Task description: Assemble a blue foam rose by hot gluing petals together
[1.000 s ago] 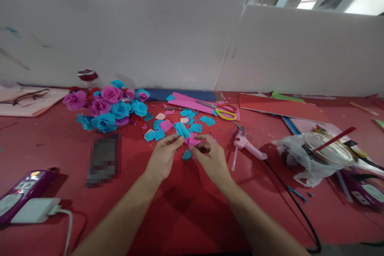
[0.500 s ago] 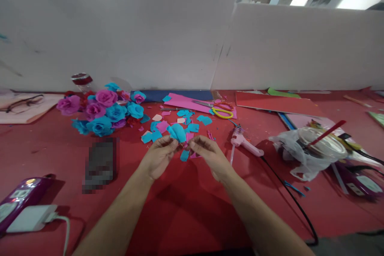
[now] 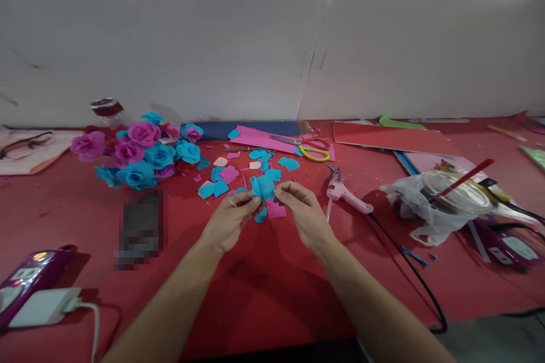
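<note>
Between my two hands is a blue paper petal [image 3: 264, 186], raised over the red table. My left hand [image 3: 232, 216] pinches its left lower edge between thumb and fingers. At the petal's right edge, the thumb and fingertips of my right hand [image 3: 303, 210] are closed on it. Whether a stem is also in my left fingers is hidden. Cut blue petals [image 3: 220, 188] and pink pieces [image 3: 276, 209] lie scattered on the table just beyond and below the hands.
Paper roses [image 3: 138, 174] stand at the left behind a blurred dark patch [image 3: 140, 229]. Scissors [image 3: 314, 153] rest on pink paper. To the right lie a pink glue gun [image 3: 347, 197] with a black cord and a plastic bag [image 3: 404, 204] around a lidded tub. A purple power strip [image 3: 36, 272] is at left.
The blue petal has turned and now spreads between both hands. My right fingers have moved up onto its right edge. The whole view has shifted slightly downward.
</note>
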`<state>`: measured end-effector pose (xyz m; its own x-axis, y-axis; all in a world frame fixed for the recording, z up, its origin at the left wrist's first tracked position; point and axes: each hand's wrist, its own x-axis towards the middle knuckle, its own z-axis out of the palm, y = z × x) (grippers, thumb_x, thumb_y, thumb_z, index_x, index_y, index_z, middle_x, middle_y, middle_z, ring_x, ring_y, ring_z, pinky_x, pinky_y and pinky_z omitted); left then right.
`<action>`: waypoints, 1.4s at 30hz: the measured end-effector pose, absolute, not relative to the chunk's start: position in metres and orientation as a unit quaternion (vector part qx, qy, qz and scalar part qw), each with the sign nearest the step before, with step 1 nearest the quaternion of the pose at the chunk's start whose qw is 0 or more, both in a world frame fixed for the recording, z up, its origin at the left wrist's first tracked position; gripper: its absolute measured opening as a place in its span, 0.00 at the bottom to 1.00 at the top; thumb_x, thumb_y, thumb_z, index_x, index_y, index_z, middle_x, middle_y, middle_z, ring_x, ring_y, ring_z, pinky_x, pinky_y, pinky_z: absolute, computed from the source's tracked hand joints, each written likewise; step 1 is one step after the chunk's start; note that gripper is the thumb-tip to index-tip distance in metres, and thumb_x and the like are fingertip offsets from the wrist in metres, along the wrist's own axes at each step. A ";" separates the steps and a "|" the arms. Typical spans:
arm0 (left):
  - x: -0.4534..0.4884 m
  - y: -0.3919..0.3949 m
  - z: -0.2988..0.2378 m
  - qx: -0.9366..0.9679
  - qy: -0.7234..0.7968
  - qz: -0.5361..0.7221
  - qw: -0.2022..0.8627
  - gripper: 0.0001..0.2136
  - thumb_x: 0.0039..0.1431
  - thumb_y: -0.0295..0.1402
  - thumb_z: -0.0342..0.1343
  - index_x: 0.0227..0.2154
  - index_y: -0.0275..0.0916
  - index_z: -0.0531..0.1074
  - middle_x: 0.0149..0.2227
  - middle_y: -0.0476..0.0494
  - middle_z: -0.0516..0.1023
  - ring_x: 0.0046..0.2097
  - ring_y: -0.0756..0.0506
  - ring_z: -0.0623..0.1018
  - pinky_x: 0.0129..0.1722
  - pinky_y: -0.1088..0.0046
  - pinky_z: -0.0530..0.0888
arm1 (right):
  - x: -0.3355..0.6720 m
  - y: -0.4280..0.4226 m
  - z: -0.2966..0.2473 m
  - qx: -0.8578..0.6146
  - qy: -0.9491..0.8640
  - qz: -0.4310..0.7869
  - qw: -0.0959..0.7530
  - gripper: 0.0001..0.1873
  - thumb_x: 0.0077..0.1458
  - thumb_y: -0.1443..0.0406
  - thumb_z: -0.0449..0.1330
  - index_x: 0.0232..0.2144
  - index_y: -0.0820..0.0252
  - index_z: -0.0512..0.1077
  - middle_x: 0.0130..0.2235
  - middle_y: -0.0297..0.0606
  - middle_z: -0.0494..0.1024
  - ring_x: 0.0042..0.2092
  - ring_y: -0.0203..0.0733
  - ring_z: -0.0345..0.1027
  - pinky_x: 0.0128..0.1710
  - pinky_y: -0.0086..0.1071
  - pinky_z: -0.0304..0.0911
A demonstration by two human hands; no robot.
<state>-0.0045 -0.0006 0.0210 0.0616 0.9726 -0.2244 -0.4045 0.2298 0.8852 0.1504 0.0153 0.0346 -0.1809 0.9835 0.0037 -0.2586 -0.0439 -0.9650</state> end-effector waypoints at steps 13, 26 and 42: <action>-0.008 0.003 0.027 0.266 0.432 0.604 0.615 0.09 0.36 0.32 0.70 0.21 0.36 0.76 0.23 0.51 0.75 0.28 0.53 0.71 0.34 0.76 0.68 | 0.142 0.009 0.021 -0.422 -0.594 0.508 0.460 0.14 0.45 0.62 0.65 0.37 0.56 0.72 0.36 0.37 0.77 0.36 0.41 0.70 0.37 0.33 0.64; -0.014 0.003 0.026 0.374 0.377 0.565 0.632 0.07 0.45 0.30 0.65 0.31 0.40 0.79 0.33 0.46 0.80 0.40 0.47 0.76 0.47 0.70 0.68 | 0.141 0.000 0.018 -0.437 -0.698 0.343 0.452 0.08 0.54 0.65 0.58 0.26 0.53 0.77 0.25 0.35 0.78 0.27 0.41 0.69 0.31 0.33 0.62; -0.020 0.006 0.022 0.367 0.398 0.583 0.606 0.05 0.42 0.27 0.67 0.26 0.39 0.78 0.29 0.49 0.79 0.35 0.50 0.75 0.42 0.74 0.69 | 0.142 0.001 0.015 -0.434 -0.724 0.285 0.454 0.08 0.56 0.66 0.58 0.28 0.55 0.77 0.28 0.36 0.79 0.29 0.40 0.72 0.32 0.32 0.64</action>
